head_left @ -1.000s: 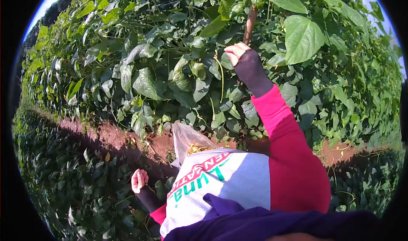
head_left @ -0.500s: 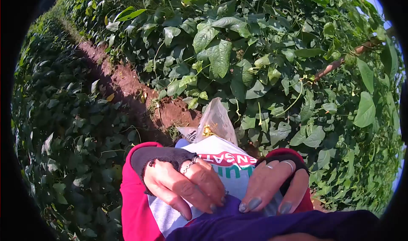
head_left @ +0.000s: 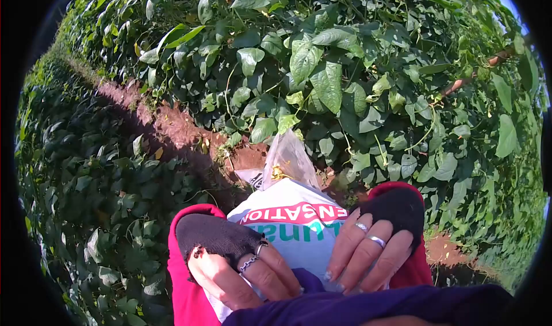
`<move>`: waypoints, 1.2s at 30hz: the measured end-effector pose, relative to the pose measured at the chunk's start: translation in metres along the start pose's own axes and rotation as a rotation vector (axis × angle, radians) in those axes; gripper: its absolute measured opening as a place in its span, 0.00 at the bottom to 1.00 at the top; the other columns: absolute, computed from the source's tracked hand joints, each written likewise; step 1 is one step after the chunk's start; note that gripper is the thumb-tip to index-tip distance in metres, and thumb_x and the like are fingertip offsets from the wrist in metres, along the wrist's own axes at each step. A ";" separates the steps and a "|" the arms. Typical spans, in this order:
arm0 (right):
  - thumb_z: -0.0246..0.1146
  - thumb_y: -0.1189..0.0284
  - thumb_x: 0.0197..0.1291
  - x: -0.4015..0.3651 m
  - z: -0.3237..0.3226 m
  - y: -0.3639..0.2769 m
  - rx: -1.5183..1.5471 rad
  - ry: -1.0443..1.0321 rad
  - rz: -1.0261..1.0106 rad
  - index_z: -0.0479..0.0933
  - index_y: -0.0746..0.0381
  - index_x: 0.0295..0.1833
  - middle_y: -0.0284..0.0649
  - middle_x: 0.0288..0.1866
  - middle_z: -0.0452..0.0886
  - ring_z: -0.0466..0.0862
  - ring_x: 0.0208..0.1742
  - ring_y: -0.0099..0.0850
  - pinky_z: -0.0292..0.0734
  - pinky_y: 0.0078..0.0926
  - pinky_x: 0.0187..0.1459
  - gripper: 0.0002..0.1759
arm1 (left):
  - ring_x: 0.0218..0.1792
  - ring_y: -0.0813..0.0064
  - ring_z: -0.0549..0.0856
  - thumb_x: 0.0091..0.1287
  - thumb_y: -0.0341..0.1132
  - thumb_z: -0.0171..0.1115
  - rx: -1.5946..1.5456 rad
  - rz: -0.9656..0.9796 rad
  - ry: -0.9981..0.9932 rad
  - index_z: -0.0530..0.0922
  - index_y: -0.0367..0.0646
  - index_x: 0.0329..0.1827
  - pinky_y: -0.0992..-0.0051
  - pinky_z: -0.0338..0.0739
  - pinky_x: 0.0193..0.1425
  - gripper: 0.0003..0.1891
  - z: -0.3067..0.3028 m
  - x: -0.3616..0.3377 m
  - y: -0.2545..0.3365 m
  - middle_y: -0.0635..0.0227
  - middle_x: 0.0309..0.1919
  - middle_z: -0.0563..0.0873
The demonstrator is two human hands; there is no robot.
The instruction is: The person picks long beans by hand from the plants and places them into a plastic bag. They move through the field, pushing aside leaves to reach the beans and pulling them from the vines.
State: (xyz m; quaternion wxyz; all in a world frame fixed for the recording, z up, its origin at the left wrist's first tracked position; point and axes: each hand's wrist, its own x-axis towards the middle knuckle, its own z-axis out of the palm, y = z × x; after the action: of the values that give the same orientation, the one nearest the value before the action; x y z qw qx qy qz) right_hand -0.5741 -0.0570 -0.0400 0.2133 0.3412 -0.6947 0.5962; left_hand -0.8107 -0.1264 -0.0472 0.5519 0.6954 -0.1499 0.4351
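Note:
My left hand [head_left: 247,274], in a dark fingerless glove with rings on its fingers, is bent in toward my waist. Its curled fingers close on purple cloth [head_left: 310,281] that bunches up between the hands. My right hand [head_left: 368,254], gloved and ringed likewise, curls its fingers at the right side of that cloth; the thumb is hidden. Beneath both hands, white fabric [head_left: 287,196] with red and green lettering spreads away from me, the print upside down. More purple cloth along the bottom edge covers some fingertips.
Just past the white fabric stands a clear plastic bag [head_left: 290,156] with something yellow in it. A reddish dirt path [head_left: 167,124] runs off to the upper left between dense leafy vines [head_left: 322,67]. A brown pole [head_left: 477,75] sticks out of the leaves at right.
The view has shifted a little, and more of the printed lettering shows. Both hands have moved slightly apart and toward me, with fingertips now lower against the purple cloth.

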 end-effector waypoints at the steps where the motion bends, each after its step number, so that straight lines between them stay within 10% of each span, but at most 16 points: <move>1: 0.66 0.77 0.59 -0.008 -0.007 0.003 -0.138 0.198 0.029 0.82 0.71 0.45 0.52 0.43 0.84 0.86 0.44 0.47 0.83 0.39 0.45 0.10 | 0.36 0.50 0.85 0.61 0.22 0.66 -0.007 -0.001 0.013 0.81 0.27 0.36 0.60 0.83 0.42 0.06 -0.004 -0.002 0.006 0.46 0.30 0.83; 5: 0.62 0.74 0.63 -0.014 -0.085 -0.036 -1.013 1.071 0.791 0.83 0.64 0.48 0.38 0.44 0.86 0.83 0.45 0.25 0.75 0.23 0.55 0.10 | 0.34 0.47 0.86 0.58 0.23 0.69 -0.068 -0.057 0.095 0.82 0.25 0.39 0.54 0.83 0.41 0.09 -0.022 -0.024 0.024 0.42 0.32 0.85; 7: 0.62 0.71 0.64 -0.053 -0.159 -0.046 -1.248 1.193 0.662 0.83 0.63 0.51 0.35 0.43 0.87 0.83 0.43 0.23 0.76 0.23 0.49 0.12 | 0.42 0.47 0.85 0.60 0.25 0.69 -0.134 -0.142 0.108 0.82 0.23 0.43 0.55 0.81 0.46 0.13 -0.035 -0.038 0.029 0.42 0.40 0.85; 13: 0.55 0.54 0.66 -0.086 -0.340 -0.072 -2.220 0.531 1.477 0.80 0.58 0.57 0.46 0.50 0.84 0.82 0.51 0.47 0.74 0.41 0.57 0.24 | 0.40 0.52 0.87 0.58 0.24 0.67 0.020 -0.352 0.417 0.84 0.30 0.40 0.56 0.81 0.49 0.08 -0.047 -0.026 0.024 0.50 0.35 0.87; 15: 0.57 0.61 0.66 -0.079 -0.379 -0.067 -2.037 0.763 1.611 0.81 0.57 0.53 0.44 0.45 0.86 0.86 0.46 0.41 0.81 0.38 0.50 0.17 | 0.41 0.55 0.87 0.59 0.24 0.66 0.136 -0.415 0.422 0.85 0.30 0.41 0.58 0.80 0.51 0.08 -0.055 -0.018 0.015 0.51 0.36 0.87; 26: 0.58 0.62 0.66 -0.074 -0.464 -0.084 -1.813 0.928 1.497 0.81 0.58 0.52 0.44 0.45 0.86 0.86 0.43 0.39 0.82 0.35 0.46 0.15 | 0.47 0.72 0.85 0.67 0.25 0.62 0.210 -0.713 0.524 0.82 0.35 0.51 0.72 0.79 0.55 0.11 -0.115 0.065 -0.071 0.60 0.47 0.86; 30: 0.59 0.63 0.65 -0.079 -0.473 -0.096 -1.692 0.988 1.363 0.82 0.59 0.51 0.43 0.45 0.86 0.86 0.43 0.38 0.82 0.35 0.45 0.15 | 0.48 0.77 0.82 0.66 0.30 0.63 0.775 -0.771 0.339 0.83 0.35 0.50 0.78 0.75 0.54 0.12 -0.154 0.134 -0.125 0.66 0.45 0.85; 32: 0.59 0.64 0.65 -0.081 -0.475 -0.103 -1.616 1.032 1.291 0.82 0.59 0.51 0.43 0.45 0.86 0.87 0.42 0.38 0.82 0.34 0.44 0.15 | 0.36 0.72 0.83 0.62 0.28 0.61 1.064 -0.417 0.297 0.82 0.38 0.50 0.74 0.78 0.45 0.13 -0.195 0.154 -0.170 0.64 0.40 0.83; 36: 0.59 0.64 0.65 -0.088 -0.486 -0.109 -1.448 1.118 1.167 0.82 0.60 0.50 0.43 0.44 0.86 0.87 0.41 0.37 0.82 0.34 0.43 0.14 | 0.50 0.59 0.85 0.63 0.28 0.53 1.321 -0.388 0.477 0.82 0.40 0.52 0.69 0.77 0.56 0.16 -0.251 0.213 -0.214 0.54 0.47 0.86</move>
State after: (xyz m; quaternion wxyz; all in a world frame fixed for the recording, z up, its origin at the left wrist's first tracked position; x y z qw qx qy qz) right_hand -0.4890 0.4297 0.0683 0.3339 -0.5685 -0.7414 0.1253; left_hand -0.6512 0.2312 -0.0166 0.1019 0.7838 0.3943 0.4688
